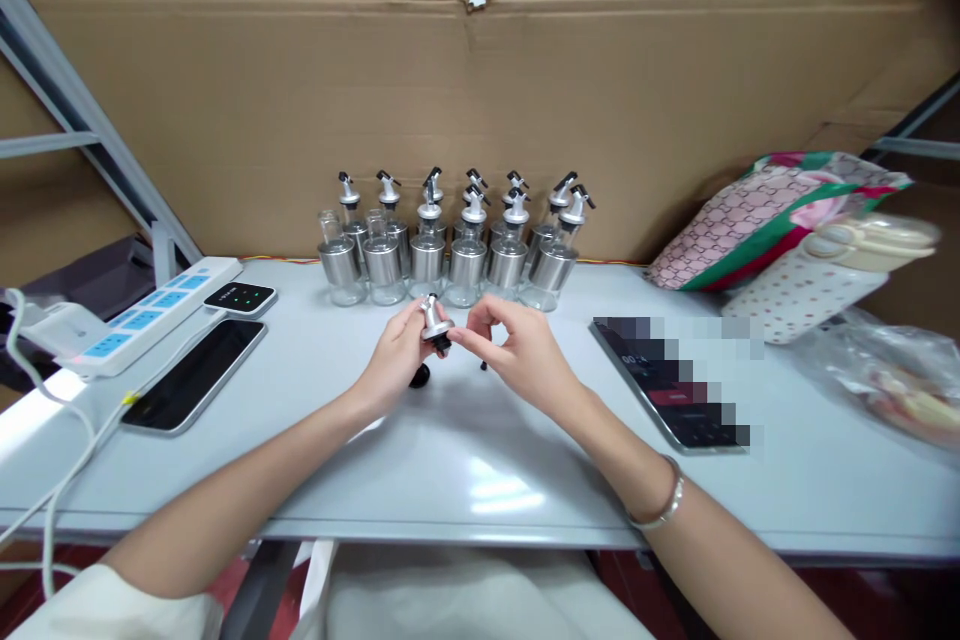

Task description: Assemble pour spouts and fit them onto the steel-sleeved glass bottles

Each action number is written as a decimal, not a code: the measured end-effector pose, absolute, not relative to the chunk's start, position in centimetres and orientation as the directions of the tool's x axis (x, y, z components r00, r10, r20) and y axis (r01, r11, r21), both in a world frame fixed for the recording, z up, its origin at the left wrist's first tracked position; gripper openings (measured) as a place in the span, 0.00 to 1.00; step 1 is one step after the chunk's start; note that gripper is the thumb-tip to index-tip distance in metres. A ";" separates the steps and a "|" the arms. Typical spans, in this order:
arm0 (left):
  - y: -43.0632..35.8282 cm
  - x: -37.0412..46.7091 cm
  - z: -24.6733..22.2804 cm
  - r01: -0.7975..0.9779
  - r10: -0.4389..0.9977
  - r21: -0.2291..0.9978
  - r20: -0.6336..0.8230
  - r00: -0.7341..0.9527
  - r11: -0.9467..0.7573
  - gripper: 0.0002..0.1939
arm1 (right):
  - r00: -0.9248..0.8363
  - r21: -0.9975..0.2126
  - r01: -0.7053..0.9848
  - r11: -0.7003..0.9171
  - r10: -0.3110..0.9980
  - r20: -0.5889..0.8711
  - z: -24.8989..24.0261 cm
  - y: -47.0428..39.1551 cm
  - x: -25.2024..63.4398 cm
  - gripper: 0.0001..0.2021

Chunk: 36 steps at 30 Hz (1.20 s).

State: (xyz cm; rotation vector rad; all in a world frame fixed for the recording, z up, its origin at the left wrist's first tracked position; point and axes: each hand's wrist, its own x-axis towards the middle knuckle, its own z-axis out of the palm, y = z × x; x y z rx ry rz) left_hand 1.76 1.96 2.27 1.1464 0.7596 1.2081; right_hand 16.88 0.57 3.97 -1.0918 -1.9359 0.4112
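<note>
A silver and black pourer spout (435,322) is pinched in the fingers of my left hand (401,350), above the table. My right hand (517,345) is at its right, index finger and thumb curled, one fingertip at the spout's black lower end. Whether that hand grips anything is too small to see. On the table below lie a round black part (420,376) and a tiny black piece (484,366). Behind my hands stand two rows of glass bottles with steel sleeves (467,265). Most wear pourer spouts; two at the front left (341,260) have bare necks.
Left, a power strip (161,305), a small device with green lights (240,298), a phone (195,375) and white cables. Right, another phone (667,385), a dotted tumbler (814,285), a patterned bag (757,215) and a clear plastic bag (892,370). Cardboard (300,90) walls the back.
</note>
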 end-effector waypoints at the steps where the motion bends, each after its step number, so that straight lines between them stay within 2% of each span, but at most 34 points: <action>1: 2.0 1.7 2.4 -0.317 0.963 0.948 0.098 0.252 -0.014 0.11 | -0.248 -0.618 0.536 0.576 0.806 0.537 3.8 0.6 16.8 0.12; 4: 1.9 1.8 2.6 -0.331 0.959 0.942 0.042 0.279 0.055 0.12 | -0.236 -0.594 0.517 0.617 0.770 0.593 3.2 0.6 16.6 0.08; 8: 1.6 1.9 2.5 -0.300 0.947 0.950 0.013 0.320 0.089 0.17 | -0.329 -0.535 0.488 0.690 0.713 0.619 2.7 0.8 16.5 0.20; 9: 1.6 1.9 2.4 -0.280 0.943 0.956 0.008 0.333 0.090 0.19 | -0.367 -0.522 0.473 0.709 0.698 0.615 2.8 0.8 16.5 0.21; 13: 1.4 1.7 2.2 -0.206 0.928 0.976 0.014 0.371 0.068 0.25 | -0.419 -0.453 0.471 0.757 0.644 0.640 3.3 0.7 16.9 0.10; 16: 1.4 1.6 2.2 -0.133 0.906 0.991 0.040 0.421 0.018 0.28 | -0.448 -0.359 0.521 0.774 0.606 0.657 3.5 0.6 17.0 0.11; 19: 1.4 1.4 2.4 -0.062 0.878 0.997 0.067 0.475 -0.043 0.31 | -0.468 -0.321 0.548 0.773 0.601 0.648 3.5 0.8 17.1 0.14; 25: 1.2 1.1 3.3 -0.014 0.826 0.994 0.099 0.554 -0.110 0.26 | -0.455 -0.356 0.575 0.737 0.649 0.610 3.2 1.3 17.1 0.21; 29: 1.4 0.9 3.2 0.036 0.820 0.973 0.171 0.546 -0.226 0.23 | -0.424 -0.475 0.538 0.696 0.711 0.561 3.4 1.1 16.9 0.25; 32: 1.9 0.4 3.1 0.194 0.799 0.865 0.313 0.513 -0.463 0.21 | -0.318 -0.628 0.509 0.589 0.806 0.499 3.8 1.1 17.1 0.26; 34: 2.4 -0.2 3.1 0.353 0.752 0.686 0.452 0.480 -0.637 0.20 | -0.261 -0.711 0.480 0.514 0.858 0.443 4.1 1.4 17.7 0.24; 36: 2.9 -0.9 3.3 0.476 0.681 0.489 0.569 0.460 -0.730 0.19 | -0.227 -0.742 0.479 0.468 0.883 0.411 4.4 1.8 18.4 0.20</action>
